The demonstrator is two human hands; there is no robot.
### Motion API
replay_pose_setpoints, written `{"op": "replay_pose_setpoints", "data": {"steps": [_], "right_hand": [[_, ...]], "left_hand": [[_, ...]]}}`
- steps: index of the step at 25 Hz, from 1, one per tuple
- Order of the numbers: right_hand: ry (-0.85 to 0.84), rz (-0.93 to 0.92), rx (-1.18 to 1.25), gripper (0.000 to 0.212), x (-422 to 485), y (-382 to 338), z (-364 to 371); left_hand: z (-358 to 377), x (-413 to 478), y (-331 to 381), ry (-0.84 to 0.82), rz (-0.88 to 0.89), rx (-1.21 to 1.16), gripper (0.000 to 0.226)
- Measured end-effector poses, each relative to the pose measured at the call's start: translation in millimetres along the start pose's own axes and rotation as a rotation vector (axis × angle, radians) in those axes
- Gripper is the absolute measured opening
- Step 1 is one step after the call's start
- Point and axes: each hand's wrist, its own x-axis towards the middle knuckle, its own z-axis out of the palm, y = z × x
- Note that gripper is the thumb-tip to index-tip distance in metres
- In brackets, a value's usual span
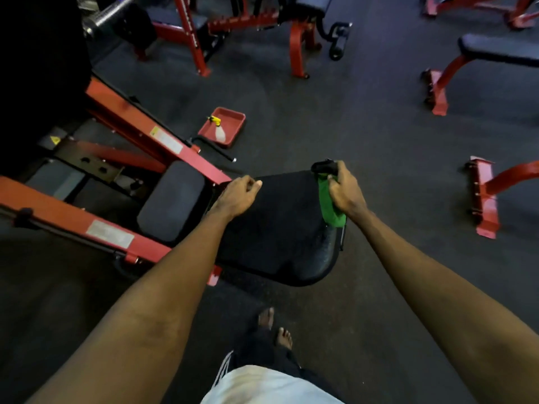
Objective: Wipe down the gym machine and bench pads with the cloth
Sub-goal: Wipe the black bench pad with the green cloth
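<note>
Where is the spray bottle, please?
In the head view, the spray bottle lies in the red tray on the floor, left of centre, just beyond the machine's red frame.

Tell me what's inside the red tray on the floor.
A spray bottle with a yellow trigger lies in the tray. Whatever sits under the bottle is hidden.

— What's that broad black seat pad (274, 228) made of?
— I read vinyl, faintly glossy, though it's dim. The green fabric cloth (328, 205) is soft and matt; the red metal machine frame (125, 112), smooth glossy paint; the dark floor (379, 126), rough matt rubber.
</note>
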Motion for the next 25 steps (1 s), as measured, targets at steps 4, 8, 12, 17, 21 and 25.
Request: {"op": "replay_pose_setpoints", "data": {"steps": [4, 8, 12, 17, 21, 25], "right_hand": [[-0.087, -0.066, -0.005, 0.034, 51.0, 6.6, 8.6], [-0.165, -0.074, -0.075, 0.032, 115.5, 16.3, 23.6], [-0.297, -0.087, -0.126, 0.028, 155.4, 23.3, 34.4], [-0.508, -0.200, -0.150, 0.028, 211.2, 37.6, 60.4], [-0.706, -0.315, -0.209, 0.033, 237.1, 60.0, 79.8], [-0.916, -0.451, -0.277, 0.037, 236.0, 88.7, 89.2]], "left_hand": [[13.7, 43.7, -8.6, -0.012, -0.068, -0.034, 0.041], [19.3, 97.6, -10.6, 0.022, -0.145, -0.083, 0.043], [29.7, 118.8, -12.0, 0.050, -0.228, -0.101, 0.042], [55.3, 116.5, -30.9, 0.145, -0.457, -0.136, 0.043], [100.4, 87.6, -27.0, 0.235, -0.652, -0.164, 0.042], [161.6, 52.6, -3.9, 0.298, -0.792, -0.254, 0.038]]}}
